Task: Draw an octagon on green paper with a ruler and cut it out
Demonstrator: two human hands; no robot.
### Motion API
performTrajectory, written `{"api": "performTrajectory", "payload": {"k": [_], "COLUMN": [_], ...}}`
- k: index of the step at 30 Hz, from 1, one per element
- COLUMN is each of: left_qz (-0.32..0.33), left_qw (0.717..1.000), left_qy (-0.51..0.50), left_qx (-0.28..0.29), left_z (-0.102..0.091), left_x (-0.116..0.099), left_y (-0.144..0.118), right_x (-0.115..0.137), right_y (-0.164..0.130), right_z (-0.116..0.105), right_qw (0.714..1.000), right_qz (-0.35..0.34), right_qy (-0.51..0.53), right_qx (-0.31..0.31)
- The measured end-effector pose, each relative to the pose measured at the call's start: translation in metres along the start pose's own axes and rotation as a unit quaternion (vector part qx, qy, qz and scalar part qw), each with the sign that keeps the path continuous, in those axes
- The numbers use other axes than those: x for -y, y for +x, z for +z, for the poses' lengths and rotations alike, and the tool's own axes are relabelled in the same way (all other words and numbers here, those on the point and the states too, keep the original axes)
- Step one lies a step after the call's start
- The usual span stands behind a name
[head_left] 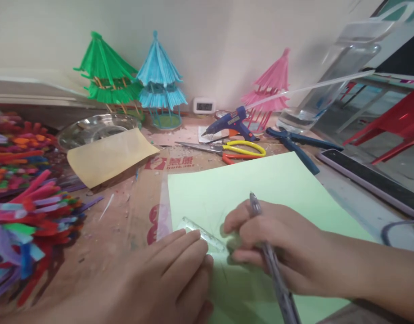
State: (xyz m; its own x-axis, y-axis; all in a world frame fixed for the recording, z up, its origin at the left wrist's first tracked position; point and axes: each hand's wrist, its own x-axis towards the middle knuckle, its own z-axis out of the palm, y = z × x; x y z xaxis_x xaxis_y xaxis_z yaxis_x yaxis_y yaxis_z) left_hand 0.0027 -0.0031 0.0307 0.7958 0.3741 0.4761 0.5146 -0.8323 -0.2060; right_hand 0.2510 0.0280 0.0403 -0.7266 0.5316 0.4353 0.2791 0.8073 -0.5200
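A sheet of pale green paper [261,180] lies before me, with a few thin lines drawn near its middle. A short clear ruler [207,236] rests slanted on it. My left hand [173,270] lies flat over the ruler's near edge, fingers stretched out and side by side. In my right hand [277,243] is a pen [272,265], tucked between the fingers with its narrow end pointing up and away from me, off the paper. The thumb and index finger are close to the ruler's right end; whether they touch it I cannot tell.
Behind the paper lie scissors [240,149], a blue glue gun [232,123] and pliers [291,144]. Green [109,76], blue [159,76] and pink [269,85] paper pavilions stand by the wall. Left are pipe cleaners [28,211], sandpaper [109,157] and a metal plate [88,126]; right, a phone [372,180].
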Motion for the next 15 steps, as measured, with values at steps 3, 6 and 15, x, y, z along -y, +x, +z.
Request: {"api": "performTrajectory", "payload": {"k": [3,6,15], "left_qz": [0.041,0.052,0.018], "left_qw": [0.999,0.997,1.0], "left_qy": [-0.004,-0.019,0.0], "left_qx": [0.035,0.052,0.007], "left_z": [0.006,0.009,0.008], "left_x": [0.003,0.005,0.005], "left_y": [-0.01,-0.018,-0.014], "right_x": [0.001,0.001,0.007], "right_y": [-0.002,0.0,0.008], "right_z": [0.0,-0.003,-0.008], "right_qw": [0.998,0.995,0.991], "right_qz": [-0.043,-0.048,0.035], "right_qy": [-0.023,-0.035,-0.002], "right_qx": [0.044,0.075,0.129]}}
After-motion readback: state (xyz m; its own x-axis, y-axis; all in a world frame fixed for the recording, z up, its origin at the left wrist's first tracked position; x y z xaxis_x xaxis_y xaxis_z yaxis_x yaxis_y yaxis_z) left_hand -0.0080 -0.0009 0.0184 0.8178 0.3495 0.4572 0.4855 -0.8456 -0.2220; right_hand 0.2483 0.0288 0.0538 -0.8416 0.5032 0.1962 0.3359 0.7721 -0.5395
